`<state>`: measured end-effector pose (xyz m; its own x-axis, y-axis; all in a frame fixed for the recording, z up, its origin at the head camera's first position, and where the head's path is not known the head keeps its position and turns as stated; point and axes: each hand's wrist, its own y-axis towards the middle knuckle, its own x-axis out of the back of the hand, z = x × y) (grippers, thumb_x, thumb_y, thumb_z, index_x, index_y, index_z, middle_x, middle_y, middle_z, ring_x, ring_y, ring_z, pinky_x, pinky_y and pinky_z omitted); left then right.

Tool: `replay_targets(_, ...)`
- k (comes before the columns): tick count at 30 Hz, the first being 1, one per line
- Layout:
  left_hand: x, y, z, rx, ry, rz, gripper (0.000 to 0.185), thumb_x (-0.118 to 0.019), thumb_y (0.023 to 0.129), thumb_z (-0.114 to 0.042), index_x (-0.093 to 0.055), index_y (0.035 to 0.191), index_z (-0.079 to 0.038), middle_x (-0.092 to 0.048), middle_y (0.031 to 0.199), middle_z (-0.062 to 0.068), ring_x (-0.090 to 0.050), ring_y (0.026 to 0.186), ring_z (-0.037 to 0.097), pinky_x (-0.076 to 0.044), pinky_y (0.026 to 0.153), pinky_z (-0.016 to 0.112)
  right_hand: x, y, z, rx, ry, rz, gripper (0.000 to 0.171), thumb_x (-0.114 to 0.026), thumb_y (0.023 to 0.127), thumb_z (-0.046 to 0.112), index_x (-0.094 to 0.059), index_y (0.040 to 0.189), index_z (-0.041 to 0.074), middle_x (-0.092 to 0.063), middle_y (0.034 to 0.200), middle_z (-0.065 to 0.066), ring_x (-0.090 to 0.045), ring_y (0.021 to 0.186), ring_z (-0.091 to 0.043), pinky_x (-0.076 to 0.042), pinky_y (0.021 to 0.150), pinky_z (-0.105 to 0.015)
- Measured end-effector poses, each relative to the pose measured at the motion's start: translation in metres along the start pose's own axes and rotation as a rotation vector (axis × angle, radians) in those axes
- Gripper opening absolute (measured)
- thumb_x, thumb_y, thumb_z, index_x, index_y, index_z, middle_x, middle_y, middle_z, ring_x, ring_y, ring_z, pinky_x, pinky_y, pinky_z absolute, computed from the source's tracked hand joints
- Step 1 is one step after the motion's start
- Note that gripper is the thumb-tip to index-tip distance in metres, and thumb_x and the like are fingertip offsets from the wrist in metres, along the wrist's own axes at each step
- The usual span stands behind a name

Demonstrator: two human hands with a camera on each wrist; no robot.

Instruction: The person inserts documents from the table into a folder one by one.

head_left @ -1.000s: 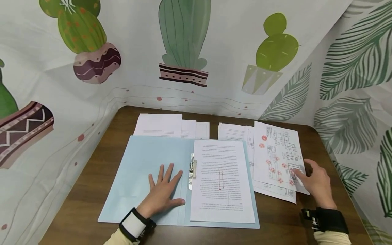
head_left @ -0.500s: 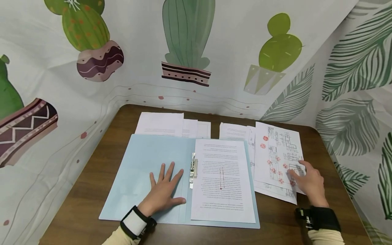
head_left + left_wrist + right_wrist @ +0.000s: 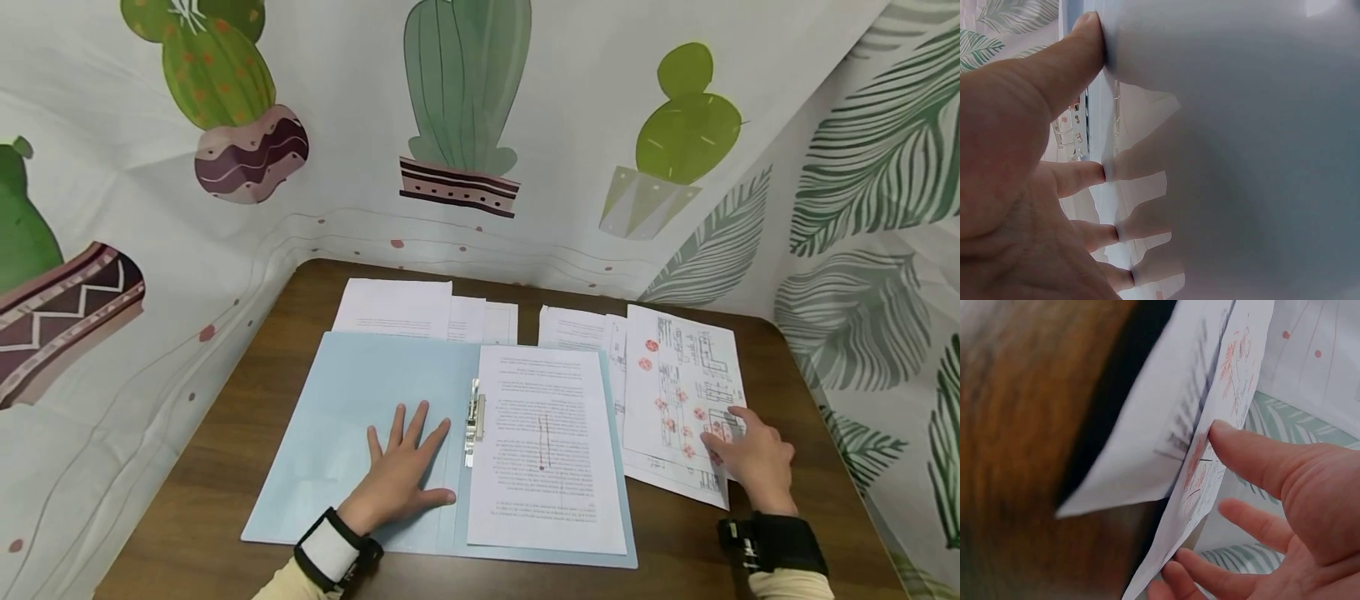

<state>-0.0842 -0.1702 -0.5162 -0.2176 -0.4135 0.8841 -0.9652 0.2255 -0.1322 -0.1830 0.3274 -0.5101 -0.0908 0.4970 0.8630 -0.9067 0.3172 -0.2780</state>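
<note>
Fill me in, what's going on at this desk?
The person's left hand lies spread on the left cover of an open light-blue folder. Their right hand touches a red-marked drawing sheet near its right edge, beside the folder. A printed page lies on the folder's right side next to the metal clip; can't tell whether it's fastened. More papers stick out past the folder's far edge.

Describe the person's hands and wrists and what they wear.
The left hand and the right hand are bare, no rings visible. The sleeves are pale yellow. The left band is black with a white panel; the right band is black. Each carries a small dark attachment.
</note>
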Motion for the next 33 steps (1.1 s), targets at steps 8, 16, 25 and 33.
replay_targets(8,-0.0011,-0.0001,-0.0009,0.006,0.005,-0.004,0.101,-0.090,0.071,-0.053,-0.048,0.154,-0.011,-0.021,0.166,0.027,-0.004,0.152,0.056,-0.001,0.103,0.087,0.0006,-0.0003,0.0012,0.001,-0.027,0.016,0.077,-0.074,0.093,0.029,-0.035,0.154,-0.001,-0.032,0.139,-0.044,-0.027,0.117,-0.064,-0.036,0.084,-0.072)
replay_targets(16,-0.0014,0.0004,0.0002,0.004,0.013,-0.003,0.101,-0.089,0.072,-0.053,-0.048,0.154,-0.011,-0.020,0.166,0.027,-0.004,0.152,0.056,-0.001,0.103,0.087,0.0020,-0.0026,0.0044,0.006,-0.031,0.016,0.071,-0.072,0.095,0.027,-0.038,0.152,0.000,-0.033,0.137,-0.043,-0.029,0.115,-0.063,-0.038,0.081,-0.069)
replay_targets(25,-0.0019,0.0013,-0.0001,0.001,0.019,-0.007,0.101,-0.090,0.071,-0.053,-0.049,0.153,-0.010,-0.022,0.166,0.027,-0.005,0.151,0.057,-0.002,0.102,0.088,0.0022,-0.0057,0.0038,0.030,-0.010,-0.008,0.065,-0.070,0.094,0.019,-0.042,0.148,-0.002,-0.036,0.139,-0.042,-0.031,0.114,-0.061,-0.039,0.082,-0.069)
replay_targets(33,-0.0011,0.0009,-0.0005,-0.001,0.014,-0.015,0.100,-0.090,0.071,-0.052,-0.050,0.153,-0.009,-0.022,0.165,0.028,-0.006,0.151,0.057,-0.002,0.102,0.088,-0.0003,-0.0085,0.0024,0.061,0.025,-0.047,0.063,-0.069,0.093,0.016,-0.044,0.147,-0.004,-0.038,0.140,-0.041,-0.041,0.111,-0.057,-0.039,0.084,-0.067)
